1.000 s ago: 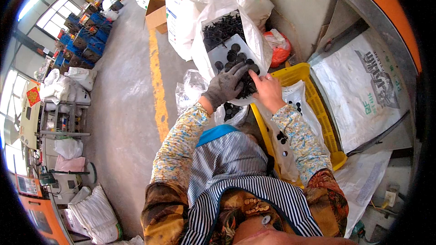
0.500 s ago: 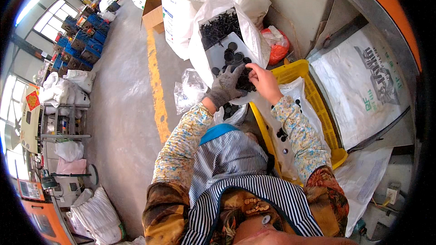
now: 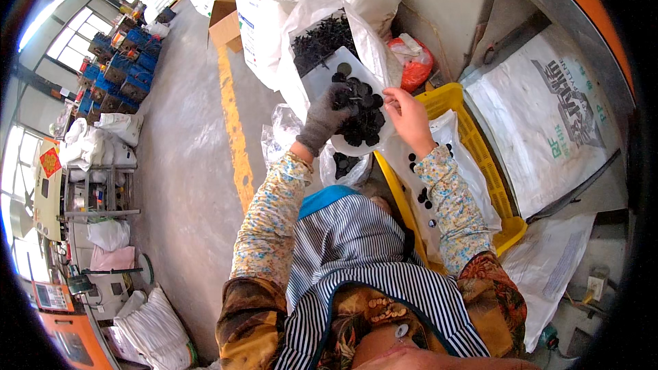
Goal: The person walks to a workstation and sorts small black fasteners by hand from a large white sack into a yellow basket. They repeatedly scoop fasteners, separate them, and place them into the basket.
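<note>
A pile of round black plastic discs [image 3: 362, 120] lies on a white board [image 3: 331, 72] that slopes down from an open white sack. My left hand [image 3: 326, 118], in a grey knitted glove, is closed at the left side of the pile, with a dark plastic part at its fingertips. To the right of the pile is my bare right hand [image 3: 410, 120]. Its thumb and fingers are pinched together by the board's right edge, and what they hold, if anything, is too small to make out. Higher on the board, branched black plastic scraps [image 3: 325, 42] fill the sack's mouth.
A yellow plastic crate [image 3: 480, 144], lined with a white bag [image 3: 473, 181] and holding a few black discs, stands at my right. Below the board sits a clear bag [image 3: 347, 170] of black parts. A red bag [image 3: 411, 65] and a cardboard box [image 3: 225, 20] are farther off.
My left hand has moved up and left and its fingers have curled in. The right hand has drawn slightly right, away from the left, so more of the disc pile shows between them.
</note>
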`<state>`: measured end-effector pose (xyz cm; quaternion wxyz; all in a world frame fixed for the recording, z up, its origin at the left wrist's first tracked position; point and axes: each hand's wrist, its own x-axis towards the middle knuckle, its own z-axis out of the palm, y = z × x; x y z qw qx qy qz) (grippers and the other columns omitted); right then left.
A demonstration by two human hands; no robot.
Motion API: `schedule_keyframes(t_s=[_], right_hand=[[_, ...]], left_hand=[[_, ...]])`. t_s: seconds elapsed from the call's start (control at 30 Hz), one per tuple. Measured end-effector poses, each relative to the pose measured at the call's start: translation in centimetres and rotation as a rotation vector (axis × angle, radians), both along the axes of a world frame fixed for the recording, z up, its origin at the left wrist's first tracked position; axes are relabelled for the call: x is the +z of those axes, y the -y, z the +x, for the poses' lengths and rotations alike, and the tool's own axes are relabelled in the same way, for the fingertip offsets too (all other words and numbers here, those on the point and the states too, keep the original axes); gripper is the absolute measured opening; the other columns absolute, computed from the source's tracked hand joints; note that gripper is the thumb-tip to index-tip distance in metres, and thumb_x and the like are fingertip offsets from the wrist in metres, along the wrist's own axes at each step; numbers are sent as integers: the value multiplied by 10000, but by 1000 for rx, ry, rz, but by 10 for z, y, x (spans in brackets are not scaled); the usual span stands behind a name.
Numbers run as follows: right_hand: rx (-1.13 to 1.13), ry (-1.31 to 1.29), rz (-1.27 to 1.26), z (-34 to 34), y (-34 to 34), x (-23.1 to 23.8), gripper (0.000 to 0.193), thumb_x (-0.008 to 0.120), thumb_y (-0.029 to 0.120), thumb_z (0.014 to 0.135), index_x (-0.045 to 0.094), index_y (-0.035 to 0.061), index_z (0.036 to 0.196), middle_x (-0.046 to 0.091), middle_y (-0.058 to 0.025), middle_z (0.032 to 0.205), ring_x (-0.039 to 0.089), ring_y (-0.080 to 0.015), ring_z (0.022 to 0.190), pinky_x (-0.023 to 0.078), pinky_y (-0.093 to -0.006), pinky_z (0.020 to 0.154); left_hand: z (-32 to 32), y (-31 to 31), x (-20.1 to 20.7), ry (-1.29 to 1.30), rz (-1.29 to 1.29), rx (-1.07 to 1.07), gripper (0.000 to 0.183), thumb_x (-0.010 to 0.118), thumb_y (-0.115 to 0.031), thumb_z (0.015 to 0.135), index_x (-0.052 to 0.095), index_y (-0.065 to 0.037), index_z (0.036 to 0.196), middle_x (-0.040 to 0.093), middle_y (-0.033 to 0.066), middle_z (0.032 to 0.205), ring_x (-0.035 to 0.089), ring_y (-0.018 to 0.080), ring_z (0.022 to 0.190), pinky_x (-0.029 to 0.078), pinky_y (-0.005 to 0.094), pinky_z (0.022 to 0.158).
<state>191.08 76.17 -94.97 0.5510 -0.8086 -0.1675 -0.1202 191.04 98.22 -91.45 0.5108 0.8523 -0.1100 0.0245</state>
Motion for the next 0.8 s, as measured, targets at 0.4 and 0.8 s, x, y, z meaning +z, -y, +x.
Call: schedule_keyframes(t_s=[0.4,0.8], right_hand=[[26,300,-582,-6,-37,-5,335,761,171,729,636,86,1028,629,-98,950,609,-319,925,514,-417,780],[301,-114,138,43,-55,47,159,667,109,859,658,17,989,702,-95,820,686,-188,762,529,-303,699]], left_hand=[[-15,-11,55,-248,-576,-143,469,654,-131,905,513,-56,1346,608,48,1259,583,151,1103,476,288,933],[5,-7,29,-171,-412,-142,463,735,-190,844,563,-25,1241,637,37,1099,585,112,973,492,274,853]])
